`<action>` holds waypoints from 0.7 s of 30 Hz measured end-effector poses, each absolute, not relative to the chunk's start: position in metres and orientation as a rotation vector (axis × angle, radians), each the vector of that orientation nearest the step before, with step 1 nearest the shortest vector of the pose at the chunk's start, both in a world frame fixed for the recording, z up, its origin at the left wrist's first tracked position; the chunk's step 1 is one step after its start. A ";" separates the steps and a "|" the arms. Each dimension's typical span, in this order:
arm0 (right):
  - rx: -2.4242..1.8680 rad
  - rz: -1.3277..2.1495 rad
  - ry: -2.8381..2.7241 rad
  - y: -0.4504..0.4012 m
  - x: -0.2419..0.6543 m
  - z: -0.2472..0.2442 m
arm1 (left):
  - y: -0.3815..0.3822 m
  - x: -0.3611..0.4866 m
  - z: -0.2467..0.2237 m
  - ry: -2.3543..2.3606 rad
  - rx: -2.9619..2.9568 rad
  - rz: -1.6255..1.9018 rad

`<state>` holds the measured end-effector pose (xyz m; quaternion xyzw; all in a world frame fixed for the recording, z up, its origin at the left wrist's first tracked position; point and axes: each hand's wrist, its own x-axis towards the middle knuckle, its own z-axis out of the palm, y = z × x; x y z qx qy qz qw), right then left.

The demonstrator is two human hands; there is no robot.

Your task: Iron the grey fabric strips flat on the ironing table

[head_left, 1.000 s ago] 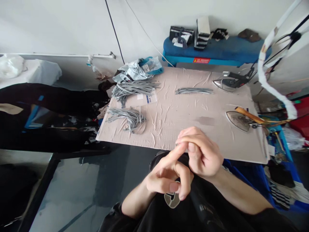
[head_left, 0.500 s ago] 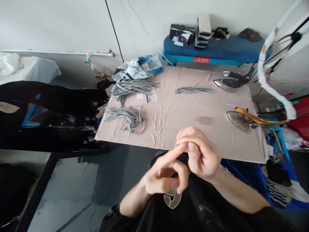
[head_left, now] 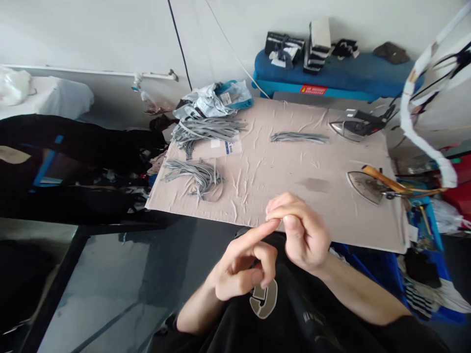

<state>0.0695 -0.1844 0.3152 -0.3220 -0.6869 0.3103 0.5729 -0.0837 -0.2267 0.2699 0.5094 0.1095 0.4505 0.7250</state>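
Note:
My left hand (head_left: 246, 267) is in front of my chest with its index finger stretched out and the other fingers loosely curled. It holds nothing that I can see. My right hand (head_left: 303, 233) is closed, its thumb and fingertips pinched at the tip of my left index finger. Whatever lies in that pinch, if anything, is too small to make out. Both hands are above the front edge of the fabric-covered table (head_left: 253, 191). Beyond them lies a short bundle of grey strips (head_left: 300, 138). A looser pile of grey strips (head_left: 200, 176) is at the table's left.
A larger heap of grey strips (head_left: 209, 131) lies by a plastic bag (head_left: 206, 103). On the right are one iron (head_left: 353, 128) and another iron (head_left: 366, 186) with a wooden handle. A blue padded board (head_left: 353, 73) stands behind. Blue bins (head_left: 434, 274) sit at lower right.
My hands have shifted slightly left, and the left index finger has drawn back a little from the right hand's thumb. The view has turned slightly; the table things lie unchanged.

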 end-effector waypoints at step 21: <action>-0.904 1.352 -1.882 -0.177 0.020 0.284 | -0.239 -0.203 0.238 0.828 0.703 1.756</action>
